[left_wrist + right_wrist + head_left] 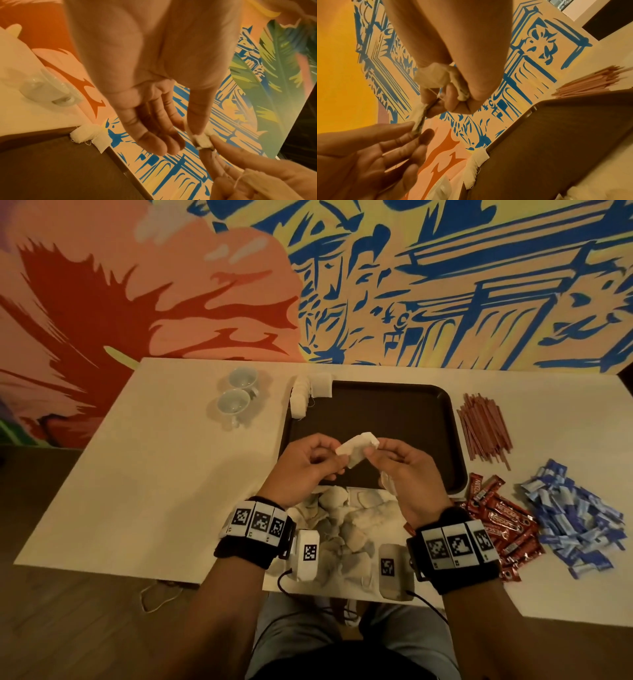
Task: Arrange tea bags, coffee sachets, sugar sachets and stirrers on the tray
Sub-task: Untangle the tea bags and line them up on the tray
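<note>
My left hand (303, 465) & right hand (407, 470) both pinch one tea bag (356, 448), held up over the near part of the brown tray (442, 419). R hand's lower fingers also curl round a second tea bag (433, 77). Few tea bags (310, 393) sit at tray's far-left corner. Loose tea bag pile (346, 529) lies under my wrists. Stirrers (484, 429), coffee sachets (503, 525), sugar sachets (575, 518) lie right of the tray, off it.

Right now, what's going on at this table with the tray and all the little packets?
A person holds one tea bag between both hands, left hand and right hand, above the brown tray. A few tea bags already sit at the tray's far left corner. The stirrers, coffee sachets and sugar sachets lie on the table, right of the tray.
</note>
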`<act>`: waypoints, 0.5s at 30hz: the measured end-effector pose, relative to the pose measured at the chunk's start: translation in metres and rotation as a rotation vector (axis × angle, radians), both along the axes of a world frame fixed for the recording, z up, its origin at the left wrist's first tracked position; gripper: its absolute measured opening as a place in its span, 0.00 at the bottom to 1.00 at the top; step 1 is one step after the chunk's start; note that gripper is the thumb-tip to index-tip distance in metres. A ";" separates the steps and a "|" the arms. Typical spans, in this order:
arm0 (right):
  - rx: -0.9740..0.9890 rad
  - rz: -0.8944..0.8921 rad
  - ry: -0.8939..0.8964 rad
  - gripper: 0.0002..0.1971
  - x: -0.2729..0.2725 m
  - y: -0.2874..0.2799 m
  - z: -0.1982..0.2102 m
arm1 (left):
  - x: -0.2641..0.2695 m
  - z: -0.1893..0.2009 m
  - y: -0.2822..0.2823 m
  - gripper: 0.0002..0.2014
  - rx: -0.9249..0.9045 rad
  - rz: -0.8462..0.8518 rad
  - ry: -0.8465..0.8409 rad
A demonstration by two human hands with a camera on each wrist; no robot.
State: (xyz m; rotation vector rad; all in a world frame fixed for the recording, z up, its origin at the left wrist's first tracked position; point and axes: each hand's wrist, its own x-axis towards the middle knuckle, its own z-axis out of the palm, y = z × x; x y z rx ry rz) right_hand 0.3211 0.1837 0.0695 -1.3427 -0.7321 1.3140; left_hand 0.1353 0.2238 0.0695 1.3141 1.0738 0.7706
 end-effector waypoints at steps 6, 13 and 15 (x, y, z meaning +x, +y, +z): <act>0.119 0.070 -0.117 0.09 -0.003 -0.008 0.008 | -0.006 0.003 -0.019 0.09 0.022 0.004 -0.051; 0.135 0.271 -0.245 0.15 -0.010 -0.015 0.007 | -0.013 0.004 -0.025 0.12 -0.033 0.086 -0.171; 0.176 0.223 -0.278 0.12 -0.010 -0.016 0.007 | -0.016 0.008 -0.024 0.13 -0.011 0.061 -0.144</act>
